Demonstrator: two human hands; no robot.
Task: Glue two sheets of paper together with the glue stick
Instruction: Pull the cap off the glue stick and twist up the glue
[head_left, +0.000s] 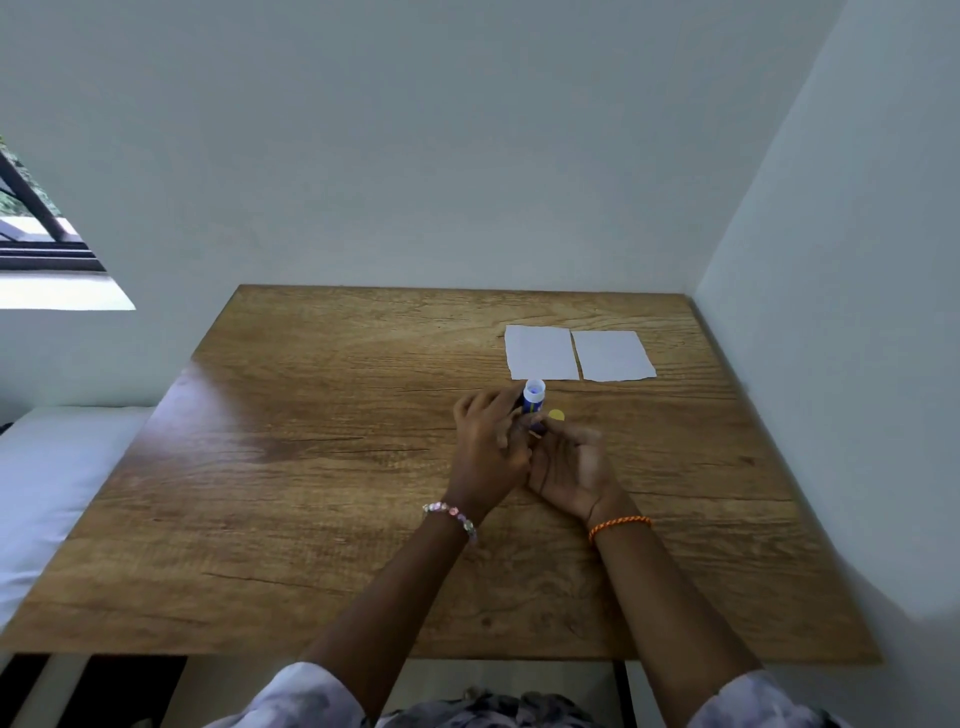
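Two small white sheets of paper lie side by side at the table's far right: the left sheet (541, 352) and the right sheet (613, 355). Just in front of them I hold a blue and white glue stick (533, 395), its open top facing up. My left hand (488, 441) wraps the stick's body from the left. My right hand (569, 465) grips its lower end. A small yellow cap (556, 414) lies on the wood right behind my right hand's fingers.
The wooden table (322, 467) stands in a corner, with white walls behind and to the right. A white bed (47, 483) lies to the left, and a window (36, 228) is at the far left.
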